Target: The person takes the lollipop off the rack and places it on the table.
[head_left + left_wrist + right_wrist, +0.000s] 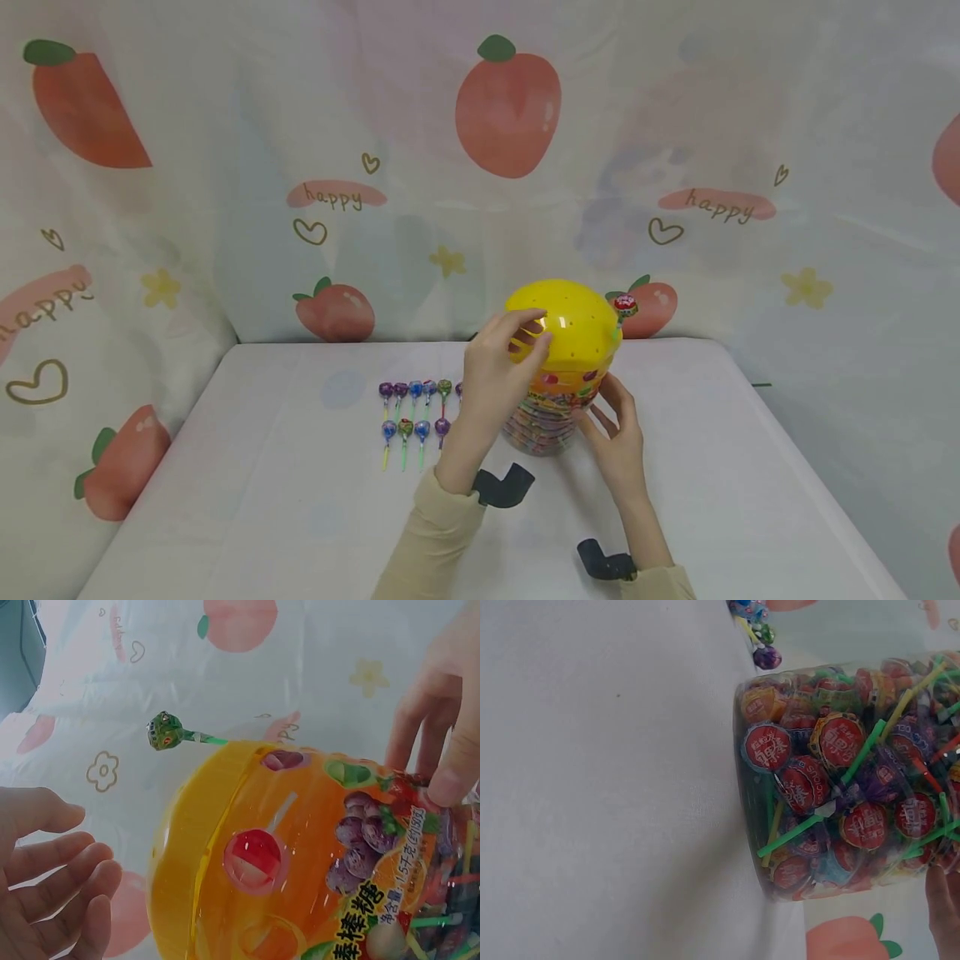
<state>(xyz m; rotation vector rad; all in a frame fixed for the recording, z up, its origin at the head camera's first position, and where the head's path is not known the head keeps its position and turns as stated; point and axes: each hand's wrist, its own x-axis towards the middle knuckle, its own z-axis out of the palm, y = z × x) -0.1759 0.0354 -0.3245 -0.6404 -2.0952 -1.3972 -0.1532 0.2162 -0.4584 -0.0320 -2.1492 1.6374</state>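
A clear plastic jar [542,427] full of wrapped lollipops stands on the table, topped by a domed yellow lid [573,333]. One lollipop [625,306] sticks out from the lid's right side; its green stick meets the lid in the left wrist view. My left hand [497,367] is beside the lid, fingers loosely bent, with a gap between them and the lid in the left wrist view. My right hand [622,437] holds the jar's right side, thumb on the printed label [367,847] and other fingers farther round. Through the jar wall, the right wrist view shows red-labelled lollipops [840,742].
Left of the jar, several lollipops [416,390] lie in two rows on the white tabletop [300,500], partly covered by my left arm. Behind the table hangs a fabric backdrop [420,108] printed with fruit. Each wrist carries a black curved mount [504,487].
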